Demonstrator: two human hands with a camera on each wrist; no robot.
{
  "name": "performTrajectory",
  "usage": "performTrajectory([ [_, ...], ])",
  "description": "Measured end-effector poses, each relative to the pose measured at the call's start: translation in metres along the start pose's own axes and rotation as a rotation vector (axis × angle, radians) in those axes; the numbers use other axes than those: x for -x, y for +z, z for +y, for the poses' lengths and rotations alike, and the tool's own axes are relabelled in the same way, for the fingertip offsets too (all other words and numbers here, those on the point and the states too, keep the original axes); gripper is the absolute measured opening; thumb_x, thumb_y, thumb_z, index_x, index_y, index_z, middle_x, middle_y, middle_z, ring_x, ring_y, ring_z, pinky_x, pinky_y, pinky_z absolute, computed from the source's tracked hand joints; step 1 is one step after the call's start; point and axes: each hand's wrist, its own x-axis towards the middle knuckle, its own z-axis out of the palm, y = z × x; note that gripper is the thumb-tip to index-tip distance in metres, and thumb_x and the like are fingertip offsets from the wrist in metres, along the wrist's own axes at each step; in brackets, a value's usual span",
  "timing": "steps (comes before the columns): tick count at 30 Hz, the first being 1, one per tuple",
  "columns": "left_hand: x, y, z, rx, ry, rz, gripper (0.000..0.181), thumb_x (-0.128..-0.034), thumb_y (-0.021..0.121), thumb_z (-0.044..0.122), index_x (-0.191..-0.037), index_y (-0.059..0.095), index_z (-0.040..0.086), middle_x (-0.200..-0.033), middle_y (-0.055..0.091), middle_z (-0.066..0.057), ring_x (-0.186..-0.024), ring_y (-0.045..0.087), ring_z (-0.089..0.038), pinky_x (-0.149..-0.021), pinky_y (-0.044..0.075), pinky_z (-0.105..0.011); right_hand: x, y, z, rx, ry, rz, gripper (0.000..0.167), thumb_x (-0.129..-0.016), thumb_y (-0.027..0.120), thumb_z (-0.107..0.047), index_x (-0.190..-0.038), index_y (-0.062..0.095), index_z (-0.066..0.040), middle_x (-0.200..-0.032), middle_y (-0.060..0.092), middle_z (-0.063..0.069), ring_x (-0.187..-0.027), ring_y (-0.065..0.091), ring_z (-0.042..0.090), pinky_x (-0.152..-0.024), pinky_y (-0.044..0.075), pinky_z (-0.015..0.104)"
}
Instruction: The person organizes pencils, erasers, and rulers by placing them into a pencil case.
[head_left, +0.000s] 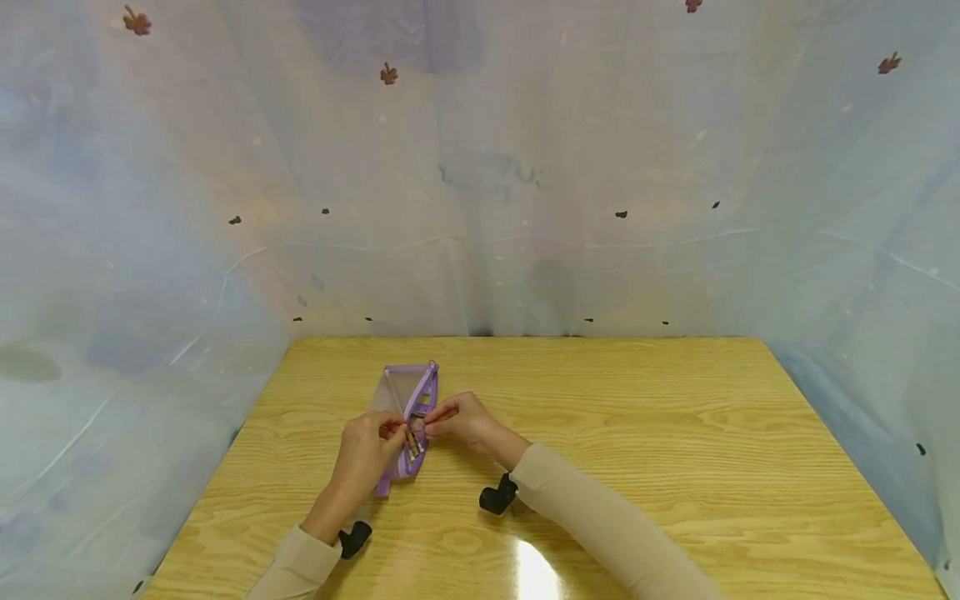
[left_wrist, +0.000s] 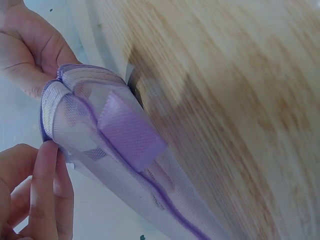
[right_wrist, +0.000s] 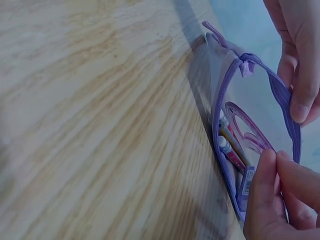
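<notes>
A purple mesh pencil case lies on the table with its zip open. My left hand pinches one zipped edge of the opening, seen from above in the right wrist view. Over the opening, my right hand has thumb and forefinger together at the end of a translucent pink protractor, seemingly pinching it; the fingertips hide the contact. Pens and a small purple item with a printed label sit inside. In the left wrist view, a purple tab sticks out from the case's mesh side.
The wood-grain table extends to the right of both hands. Pale patterned curtains hang behind it and on both sides. Black wrist mounts sit at the left wrist and the right wrist.
</notes>
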Motion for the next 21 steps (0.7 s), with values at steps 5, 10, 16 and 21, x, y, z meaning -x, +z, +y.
performTrajectory([
  [5,0.000,0.000,0.000,-0.001,-0.006,-0.007,0.006,-0.0866,0.075,0.002,-0.084,0.074,-0.003,-0.073,0.067,-0.001,-0.065,0.063,-0.011,-0.055,0.052,-0.022,0.001,0.005,-0.002,0.042,-0.011,0.011,0.017,-0.085,0.066,0.018,-0.101,0.064,0.024,-0.092,0.069,0.033,-0.078,0.073,0.030,-0.078,0.058,0.046],
  [10,0.001,-0.001,0.001,0.006,-0.012,-0.005,0.005,-0.0860,0.075,0.001,-0.084,0.074,-0.003,-0.073,0.068,-0.001,-0.065,0.063,-0.011,-0.055,0.052,-0.022,-0.001,0.010,0.000,0.074,-0.025,0.006,0.015,-0.085,0.067,0.018,-0.099,0.065,0.024,-0.092,0.068,0.034,-0.079,0.072,0.035,-0.075,0.059,0.043],
  [16,0.001,-0.002,0.000,0.000,-0.007,-0.005,0.005,-0.0866,0.075,0.002,-0.085,0.074,-0.003,-0.074,0.068,-0.001,-0.066,0.063,-0.011,-0.056,0.052,-0.022,-0.001,0.011,-0.001,0.123,-0.048,-0.019,0.014,-0.085,0.066,0.017,-0.097,0.065,0.023,-0.091,0.069,0.033,-0.079,0.072,0.036,-0.073,0.060,0.040],
  [21,0.001,-0.001,0.000,0.018,0.002,0.000,0.005,-0.0870,0.075,0.002,-0.085,0.075,-0.003,-0.075,0.069,-0.001,-0.067,0.065,-0.012,-0.056,0.052,-0.022,-0.001,0.011,-0.003,0.193,-0.067,-0.055,0.011,-0.087,0.066,0.016,-0.096,0.067,0.021,-0.090,0.069,0.031,-0.082,0.069,0.045,-0.075,0.059,0.045],
])
